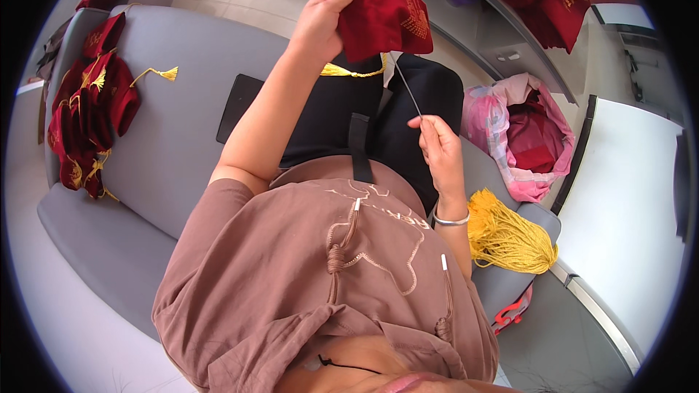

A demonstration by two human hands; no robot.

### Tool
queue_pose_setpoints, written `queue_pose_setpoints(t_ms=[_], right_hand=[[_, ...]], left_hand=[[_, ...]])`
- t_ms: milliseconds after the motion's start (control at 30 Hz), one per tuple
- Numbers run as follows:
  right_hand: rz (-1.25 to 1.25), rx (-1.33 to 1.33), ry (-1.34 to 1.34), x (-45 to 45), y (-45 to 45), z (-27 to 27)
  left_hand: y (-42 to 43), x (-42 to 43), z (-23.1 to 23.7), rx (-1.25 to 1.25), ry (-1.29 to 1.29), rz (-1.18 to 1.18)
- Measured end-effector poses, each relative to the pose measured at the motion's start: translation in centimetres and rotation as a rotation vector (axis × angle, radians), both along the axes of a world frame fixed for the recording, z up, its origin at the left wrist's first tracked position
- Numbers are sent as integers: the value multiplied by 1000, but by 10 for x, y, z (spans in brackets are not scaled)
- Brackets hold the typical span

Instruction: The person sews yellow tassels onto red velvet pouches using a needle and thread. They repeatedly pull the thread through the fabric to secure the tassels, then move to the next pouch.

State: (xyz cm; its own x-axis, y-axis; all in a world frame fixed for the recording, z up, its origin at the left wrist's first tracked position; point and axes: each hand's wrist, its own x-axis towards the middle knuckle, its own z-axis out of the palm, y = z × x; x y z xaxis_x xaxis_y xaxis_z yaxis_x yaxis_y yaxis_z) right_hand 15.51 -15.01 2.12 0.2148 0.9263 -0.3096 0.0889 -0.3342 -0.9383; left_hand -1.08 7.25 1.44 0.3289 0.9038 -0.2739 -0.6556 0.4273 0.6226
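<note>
My left hand (325, 24) grips the left edge of a dark red cloth pouch (377, 19) with gold printing, held up above my knees. A yellow tassel on a cord (352, 72) hangs below the pouch. My right hand (439, 144), lower and to the right, holds a thin metal rod (407, 86) between thumb and fingers; the rod's far end reaches the pouch's lower edge, and its tip is hidden there. Beside my right forearm lies a bundle of yellow tasselled cords (513, 237) on the sofa's arm.
Several red pouches with yellow tassels (95, 103) lie on the grey sofa (180, 49) at left. A black flat object (240, 106) rests beside my thigh. On the right stands a pink bag (538, 174) holding red cloth; more red pouches (546, 0) lie at upper right.
</note>
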Motion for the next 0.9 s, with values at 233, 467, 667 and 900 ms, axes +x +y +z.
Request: queue_pose_setpoints(t_ms=[233,467,667,900], right_hand=[[-326,66,118,52,-66,5],[-444,297,438,63,-67,4],[-223,378,564,44,-23,13],[-136,435,611,34,7,27]], left_hand=[[58,-37,-26,115,-72,199],[38,-45,-32,339,404,145],[13,-40,-43,996,1192,-213],[29,-33,-44,888,1411,-55]])
